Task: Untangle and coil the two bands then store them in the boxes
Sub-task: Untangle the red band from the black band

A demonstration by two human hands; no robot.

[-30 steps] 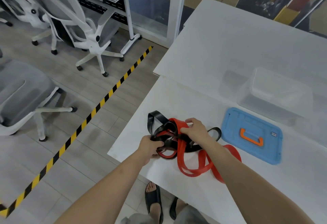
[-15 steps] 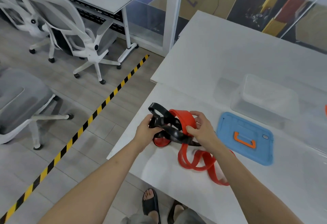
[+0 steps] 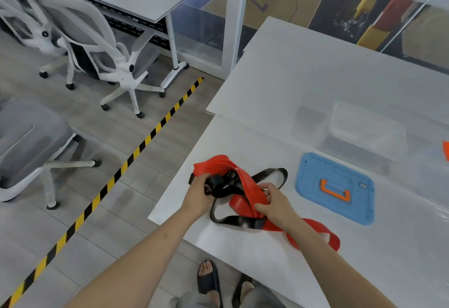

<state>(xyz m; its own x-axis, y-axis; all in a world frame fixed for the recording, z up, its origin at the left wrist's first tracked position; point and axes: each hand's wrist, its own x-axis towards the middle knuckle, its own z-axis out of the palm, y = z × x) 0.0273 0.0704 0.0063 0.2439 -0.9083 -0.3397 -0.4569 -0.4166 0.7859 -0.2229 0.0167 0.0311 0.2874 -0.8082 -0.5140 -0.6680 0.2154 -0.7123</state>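
Observation:
A wide red band [image 3: 245, 183] and a narrower black band [image 3: 272, 174] lie tangled together near the left front corner of the white table [image 3: 303, 84]. My left hand [image 3: 198, 196] grips the tangle at its left end, closed on the black band where it crosses the red one. My right hand [image 3: 277, 204] pinches the red band at the middle of the tangle. A red loop [image 3: 325, 232] trails to the right under my right forearm. A black loop [image 3: 233, 220] rests on the table between my hands.
A clear plastic box [image 3: 364, 135] stands at the back right, with its blue lid [image 3: 335, 186], orange-handled, flat in front of it. An orange piece [image 3: 445, 149] shows at the right edge. Office chairs [image 3: 97, 47] and yellow-black floor tape [image 3: 116, 174] lie left of the table.
Both hands have turned the tangle: the red band now arches over the top left, and a black loop has come out toward the blue lid. The view has shifted slightly.

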